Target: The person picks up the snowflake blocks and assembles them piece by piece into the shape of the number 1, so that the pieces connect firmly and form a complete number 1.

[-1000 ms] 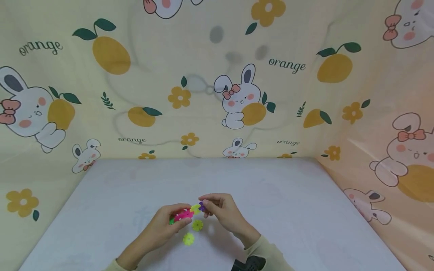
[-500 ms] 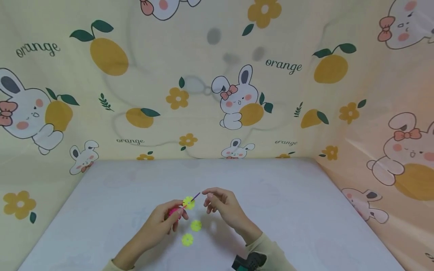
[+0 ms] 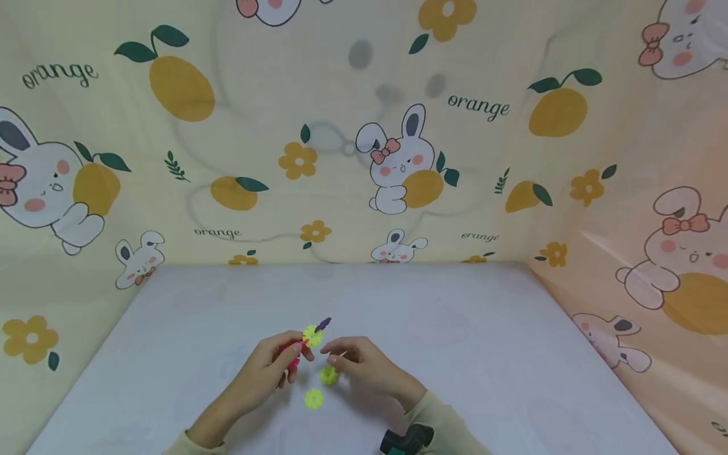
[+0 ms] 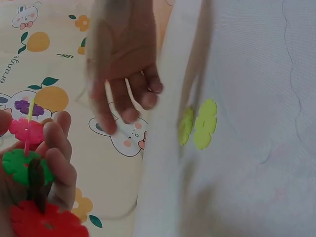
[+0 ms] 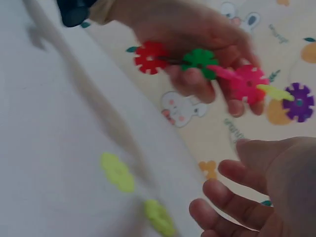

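Note:
My left hand (image 3: 264, 363) grips a chain of slotted plastic snowflake discs between thumb and fingers. In the right wrist view the chain runs from a red disc (image 5: 149, 58) past a dark one seen edge-on to a green disc (image 5: 199, 63), then pink discs (image 5: 249, 83), a yellow disc (image 5: 274, 92) and a purple disc (image 5: 298, 102) at the end. Bent, loose fingers show on my right hand (image 3: 364, 363), which holds nothing. Its fingertips hover close to a loose yellow disc (image 3: 328, 375). Another loose yellow disc (image 3: 313, 399) lies nearer the person.
A white-covered table (image 3: 483, 360) carries the loose discs. Behind and at both sides hangs a cloth (image 3: 335, 189) printed with rabbits and oranges. A dark device (image 3: 406, 439) sits at the right wrist, by the sleeve.
The right hand has let go of the purple disc and moved down and left, to beside the upper loose yellow disc. The left hand has turned the chain so its purple end points up.

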### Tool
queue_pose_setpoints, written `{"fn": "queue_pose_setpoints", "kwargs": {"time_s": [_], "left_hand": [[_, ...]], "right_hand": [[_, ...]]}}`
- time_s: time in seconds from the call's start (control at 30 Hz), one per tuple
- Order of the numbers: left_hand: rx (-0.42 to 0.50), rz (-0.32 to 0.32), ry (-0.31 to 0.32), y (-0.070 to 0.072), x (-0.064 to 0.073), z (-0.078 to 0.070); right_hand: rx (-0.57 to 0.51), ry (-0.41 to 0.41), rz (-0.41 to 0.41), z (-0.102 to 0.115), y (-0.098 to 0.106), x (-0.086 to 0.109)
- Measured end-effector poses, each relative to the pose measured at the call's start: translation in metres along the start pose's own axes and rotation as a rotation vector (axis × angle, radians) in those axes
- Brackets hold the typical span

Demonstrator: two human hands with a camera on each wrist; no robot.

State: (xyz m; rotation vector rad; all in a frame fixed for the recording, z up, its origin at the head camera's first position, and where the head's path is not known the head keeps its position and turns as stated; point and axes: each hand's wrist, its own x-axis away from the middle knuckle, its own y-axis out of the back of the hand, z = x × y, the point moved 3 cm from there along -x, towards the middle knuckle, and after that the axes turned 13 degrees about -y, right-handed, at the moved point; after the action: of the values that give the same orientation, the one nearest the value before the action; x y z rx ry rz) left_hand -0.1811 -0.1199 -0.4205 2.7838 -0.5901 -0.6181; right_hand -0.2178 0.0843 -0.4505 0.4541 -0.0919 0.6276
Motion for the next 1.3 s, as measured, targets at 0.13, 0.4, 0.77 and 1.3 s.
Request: {"fn": "queue_pose_setpoints", "kwargs": {"time_s": [0.13, 0.4, 0.77, 1.3], "left_hand": [[0.014, 0.001, -0.021, 0.001, 0.000, -0.002], [0.031, -0.010, 0.035, 0.006, 0.001, -0.002], [0.056, -0.027, 0.022, 0.007, 0.000, -0.004], [0.073, -0.069, 0.019, 0.006, 0.002, -0.004]], "right_hand": [[0.038, -0.042, 0.052, -0.004, -0.014, -0.001], [0.263, -0.006, 0.012, -0.008, -0.033, 0.002], [0.497, 0.006, -0.054, -0.006, -0.042, 0.005], [0.334, 0.054, -0.058, -0.005, -0.042, 0.003]]}}
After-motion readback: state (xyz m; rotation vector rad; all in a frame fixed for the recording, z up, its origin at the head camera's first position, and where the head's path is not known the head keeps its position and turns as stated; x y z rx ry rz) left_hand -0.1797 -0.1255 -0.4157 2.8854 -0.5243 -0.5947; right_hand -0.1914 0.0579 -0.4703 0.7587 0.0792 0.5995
